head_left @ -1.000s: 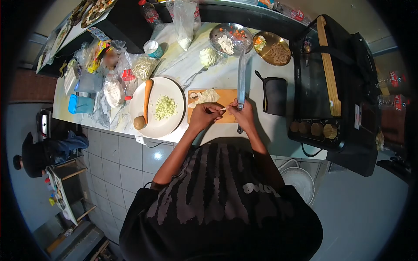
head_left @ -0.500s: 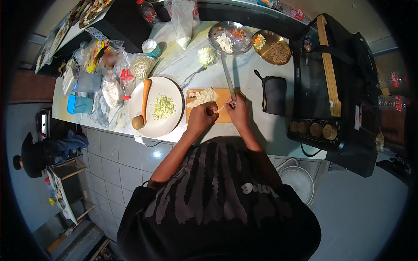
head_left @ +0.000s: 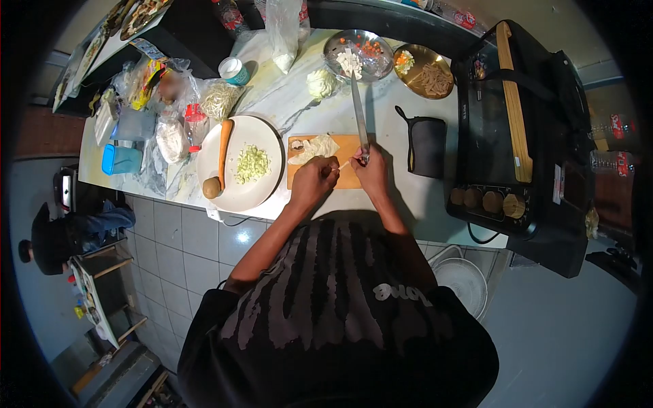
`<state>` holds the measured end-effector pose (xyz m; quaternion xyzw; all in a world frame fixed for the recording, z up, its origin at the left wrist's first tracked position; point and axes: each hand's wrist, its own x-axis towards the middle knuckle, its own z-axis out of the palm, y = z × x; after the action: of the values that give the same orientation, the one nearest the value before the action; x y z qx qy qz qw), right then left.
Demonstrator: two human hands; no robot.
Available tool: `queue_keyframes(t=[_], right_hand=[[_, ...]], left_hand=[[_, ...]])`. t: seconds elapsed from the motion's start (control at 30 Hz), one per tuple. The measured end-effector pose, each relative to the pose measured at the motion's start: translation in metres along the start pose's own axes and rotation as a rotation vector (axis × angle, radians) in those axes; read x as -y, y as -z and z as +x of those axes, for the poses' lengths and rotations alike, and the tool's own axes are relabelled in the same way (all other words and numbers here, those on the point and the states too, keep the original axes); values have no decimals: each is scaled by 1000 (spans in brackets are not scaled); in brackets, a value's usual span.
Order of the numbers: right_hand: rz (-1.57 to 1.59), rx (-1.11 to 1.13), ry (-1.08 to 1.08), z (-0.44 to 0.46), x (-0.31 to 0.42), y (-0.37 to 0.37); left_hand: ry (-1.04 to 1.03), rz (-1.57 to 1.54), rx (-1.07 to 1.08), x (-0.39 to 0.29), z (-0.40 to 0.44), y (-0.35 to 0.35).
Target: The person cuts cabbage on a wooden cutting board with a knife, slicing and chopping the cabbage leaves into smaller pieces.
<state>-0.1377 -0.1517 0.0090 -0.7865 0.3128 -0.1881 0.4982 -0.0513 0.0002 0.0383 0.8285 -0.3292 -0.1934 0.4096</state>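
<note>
Over the wooden cutting board [head_left: 350, 180], my left hand [head_left: 314, 181] is closed in a pinch on one end of a thin pale strip [head_left: 343, 165]. My right hand [head_left: 372, 171] is wrapped round the handle of a long knife [head_left: 359, 112], its blade pointing away from me, and its fingertips meet the strip's other end. What the strip is, I cannot tell. Pale, crumpled leaf-like pieces [head_left: 316, 147] lie at the board's back left. To the left, a large white plate [head_left: 258, 194] bears chopped pale green bits [head_left: 253, 164], a carrot [head_left: 224, 153] and a brown round root [head_left: 212, 188].
Behind the board are a cabbage piece [head_left: 320, 83], a metal bowl [head_left: 382, 73] of chopped food and a plate [head_left: 423, 93] with brown strips. A black pouch [head_left: 428, 147] and a black oven [head_left: 486, 143] stand right. Bags and bottles crowd the left. Another person [head_left: 58, 234] is far left.
My hands stay over the board with the strip between them, the left one shifting slightly. The whole view has moved a little, and the knife remains in my right hand.
</note>
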Motion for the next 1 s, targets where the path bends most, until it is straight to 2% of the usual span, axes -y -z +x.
queue_keyframes(t=[0.1,0.17,0.37,0.43,0.53,0.67,0.73,0.77,0.83,1.0], right_hand=[[33,-9,-36,-2,-2,0],[52,-20,-53,-3,-5,1],[160,-114,67,-10,-26,-4],[177,35,-155,-17,-10,16],[36,119,-126,-27,4,40],[4,159,-132,-47,-3,53],[-45,-44,107,-59,-28,46],[-44,-48,108,-64,-35,49],[-25,70,-98,-73,-35,55],[94,183,-175,-86,-3,74]], left_hand=[[-42,-4,4,-2,2,4],[110,-29,55,-5,2,7],[6,13,17,-7,1,4],[22,25,11,-3,2,1],[57,23,23,-3,3,2],[65,-17,27,1,1,2],[43,-17,27,3,0,2],[26,-19,28,4,-1,2],[-24,3,11,2,-4,3],[-91,51,-9,-2,-10,4]])
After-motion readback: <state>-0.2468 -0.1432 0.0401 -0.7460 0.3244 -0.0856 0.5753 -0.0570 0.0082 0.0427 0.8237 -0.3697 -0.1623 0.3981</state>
